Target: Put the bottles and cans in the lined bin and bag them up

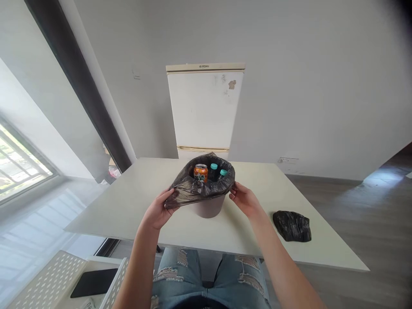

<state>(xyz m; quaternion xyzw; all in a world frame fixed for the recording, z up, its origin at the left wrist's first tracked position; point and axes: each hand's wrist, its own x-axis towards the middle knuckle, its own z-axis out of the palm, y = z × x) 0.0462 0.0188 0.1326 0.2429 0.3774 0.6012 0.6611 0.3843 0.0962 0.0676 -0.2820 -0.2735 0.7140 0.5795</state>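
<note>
A grey-pink trash bin [209, 209] stands on the table in front of me, lined with a black garbage bag [186, 193] whose edge folds over the rim. Inside it are an orange drink can [201, 173] and two bottles with teal caps [214, 166]; their lower parts are hidden. My left hand [158, 211] grips the bag's edge and stretches it out to the left of the bin. At the right side of the rim, my right hand [245, 201] has its fingers closed on the bag's edge.
On the right of the white table [135, 206] lies a folded black plastic bag [292, 226]. A white fridge [204, 107] stands behind the table. At lower left is a white perforated basket [61, 279] with a dark flat item in it.
</note>
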